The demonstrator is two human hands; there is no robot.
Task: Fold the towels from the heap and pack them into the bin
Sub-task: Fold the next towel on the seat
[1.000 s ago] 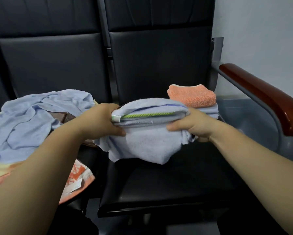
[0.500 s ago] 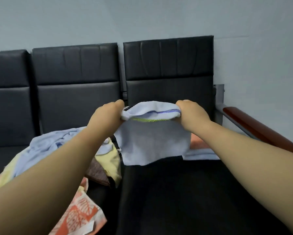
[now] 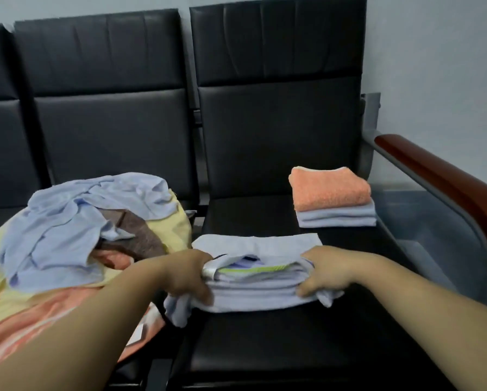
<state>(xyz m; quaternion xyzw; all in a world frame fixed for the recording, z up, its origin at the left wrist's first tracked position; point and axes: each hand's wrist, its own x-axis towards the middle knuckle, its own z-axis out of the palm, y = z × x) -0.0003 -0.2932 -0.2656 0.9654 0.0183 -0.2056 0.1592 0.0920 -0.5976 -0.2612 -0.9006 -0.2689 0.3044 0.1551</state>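
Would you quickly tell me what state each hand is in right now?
The left hand grips the left end of the folded light blue towel.
The right hand grips the right end of the same towel.

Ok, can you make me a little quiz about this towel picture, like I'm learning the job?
1. What lies on top of the pale blue folded towels at the back of the black padded seat?
A) a brown towel
B) the fluffy orange folded towel
C) a yellow sheet

2. True or false: the left hand and the right hand both grip the pale blue striped towel.

3. Fill in the gap: the unfolded heap of mixed towels lies to the ______ of the gripped towel.

Key: 1 B; 2 true; 3 left.
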